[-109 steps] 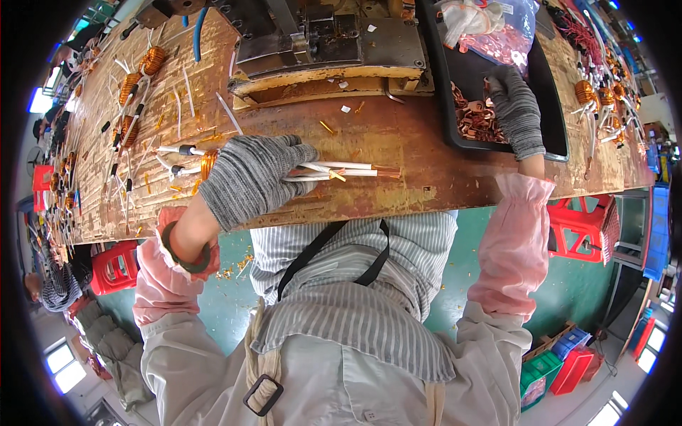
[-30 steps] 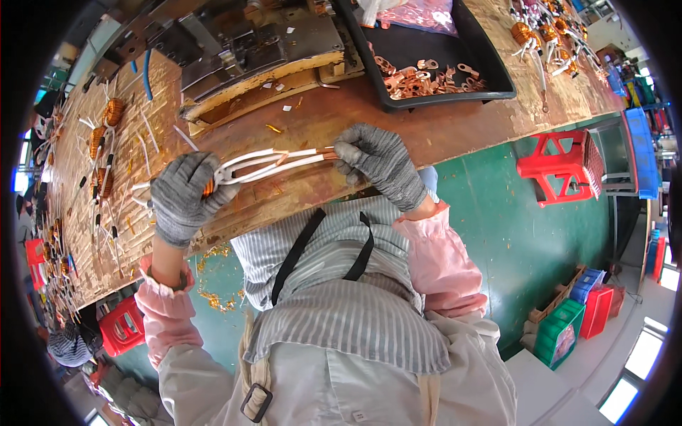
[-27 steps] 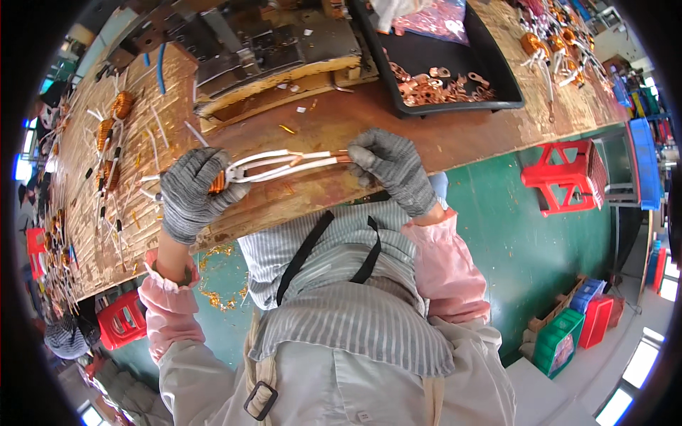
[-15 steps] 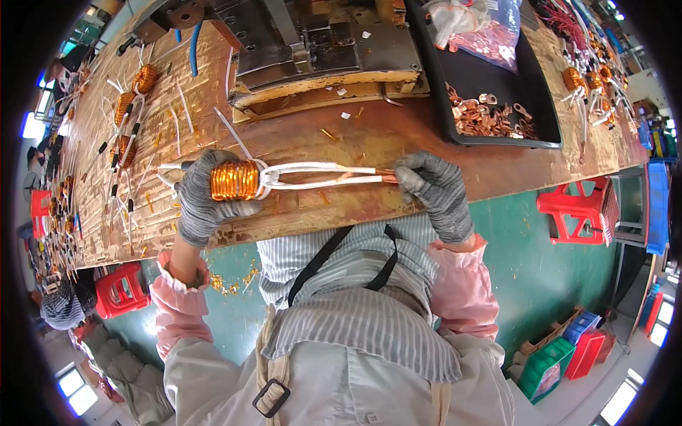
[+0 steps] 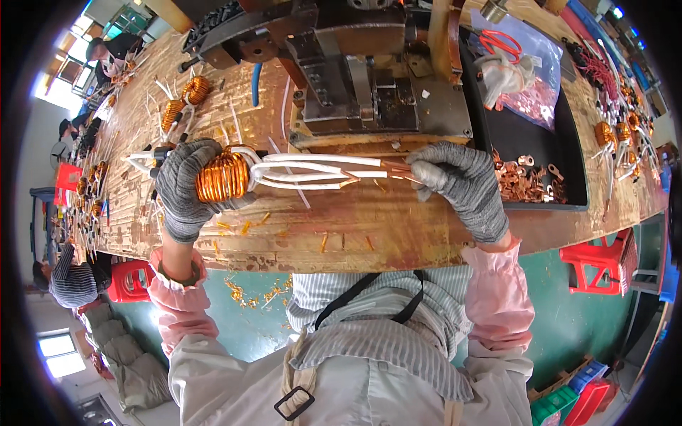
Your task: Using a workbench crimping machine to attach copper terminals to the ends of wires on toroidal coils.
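In my grey-gloved left hand is a copper-wound toroidal coil, its fingers wrapped round the winding. White-sleeved leads run from the coil to the right, above the table's near edge. Their stripped copper ends meet the fingertips of my right hand, also gloved in grey, which pinches them. The leads lie slightly fanned apart between my hands. More white leads with dark sleeves stick out to the left of my left hand.
A metal press stands beyond my hands. At its right, a black tray holds copper lugs and a plastic bag. More coils lie at left, others at right. Red stools stand below the table. Another person is at left.
The view has shifted, so the press and tray appear lower and further right. The coil has turned a little, and its white leads now spread wider. Both hands keep their hold.
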Demonstrator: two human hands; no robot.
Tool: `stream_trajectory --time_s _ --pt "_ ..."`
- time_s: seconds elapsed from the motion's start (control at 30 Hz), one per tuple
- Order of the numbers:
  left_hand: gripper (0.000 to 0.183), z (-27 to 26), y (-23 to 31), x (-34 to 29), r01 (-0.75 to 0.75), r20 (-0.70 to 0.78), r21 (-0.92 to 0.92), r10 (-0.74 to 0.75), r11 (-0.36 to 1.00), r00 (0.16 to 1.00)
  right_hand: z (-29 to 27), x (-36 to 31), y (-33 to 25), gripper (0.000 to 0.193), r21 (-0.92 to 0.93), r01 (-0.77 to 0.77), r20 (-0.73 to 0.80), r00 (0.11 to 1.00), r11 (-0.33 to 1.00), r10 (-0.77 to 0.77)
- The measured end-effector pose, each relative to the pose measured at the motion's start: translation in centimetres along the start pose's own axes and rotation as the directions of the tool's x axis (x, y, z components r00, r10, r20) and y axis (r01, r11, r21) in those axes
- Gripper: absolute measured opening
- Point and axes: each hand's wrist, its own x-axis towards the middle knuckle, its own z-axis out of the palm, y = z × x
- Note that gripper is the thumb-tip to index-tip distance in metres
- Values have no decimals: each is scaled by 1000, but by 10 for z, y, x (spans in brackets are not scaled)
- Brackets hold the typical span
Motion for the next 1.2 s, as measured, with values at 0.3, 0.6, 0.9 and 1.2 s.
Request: stream_trajectory --time_s 0.3,0.6,0.9,1.2 --pt "74 0 -30 17 36 -11 30 -36 999 999 -6 41 -7 27 96 33 68 997 995 -39" --pt "73 3 -44 27 -68 -44 124 74 990 996 -4 53 -4 24 156 9 53 998 988 -18" --pt "39 -13 -36 24 -240 -119 269 279 933 953 -5 44 -7 24 128 -13 104 995 992 0" --pt "39 -34 -23 22 -267 -81 299 303 916 949 4 33 -5 27 327 -158 216 972 932 89"
